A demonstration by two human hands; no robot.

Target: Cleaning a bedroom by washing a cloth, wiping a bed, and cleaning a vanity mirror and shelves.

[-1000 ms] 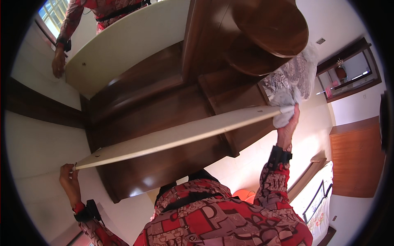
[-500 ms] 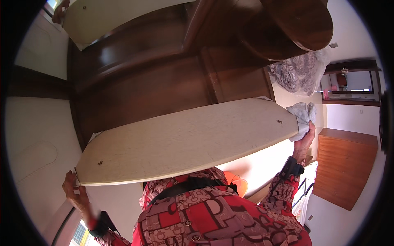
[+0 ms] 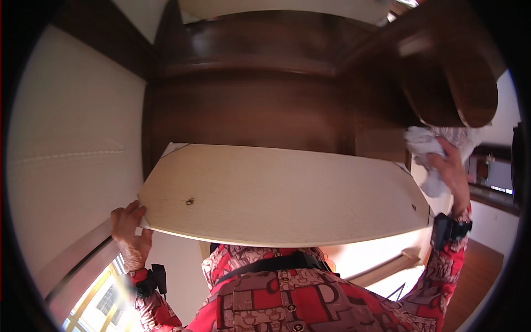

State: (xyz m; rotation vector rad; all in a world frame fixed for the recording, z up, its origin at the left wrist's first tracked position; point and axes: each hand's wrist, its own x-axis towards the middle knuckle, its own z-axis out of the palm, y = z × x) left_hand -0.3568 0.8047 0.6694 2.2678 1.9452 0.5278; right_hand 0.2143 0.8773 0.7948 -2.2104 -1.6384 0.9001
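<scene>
A pale board point(image 3: 287, 193) with cut-off corners and small metal fittings lies across in front of my waist, its near edge close to my body. My left hand point(image 3: 130, 232) grips its left end, thumb and fingers closed around the edge. Beyond the board's right end, my right hand point(image 3: 451, 171) is closed on a crumpled light grey cloth point(image 3: 426, 146). The cloth hangs near the board's far right corner; whether it touches the board I cannot tell.
Dark brown wooden furniture point(image 3: 249, 110) stands just beyond the board, with rounded shelf ends point(image 3: 470, 88) at the upper right. A pale board-like surface point(image 3: 287, 6) shows at the top, perhaps a reflection. A light wall point(image 3: 77, 122) rises on the left, above a window point(image 3: 102, 301).
My right hand has moved away from the board's right end, up and to the far side with the cloth. The left hand still grips the board. The view has turned, shifting the furniture.
</scene>
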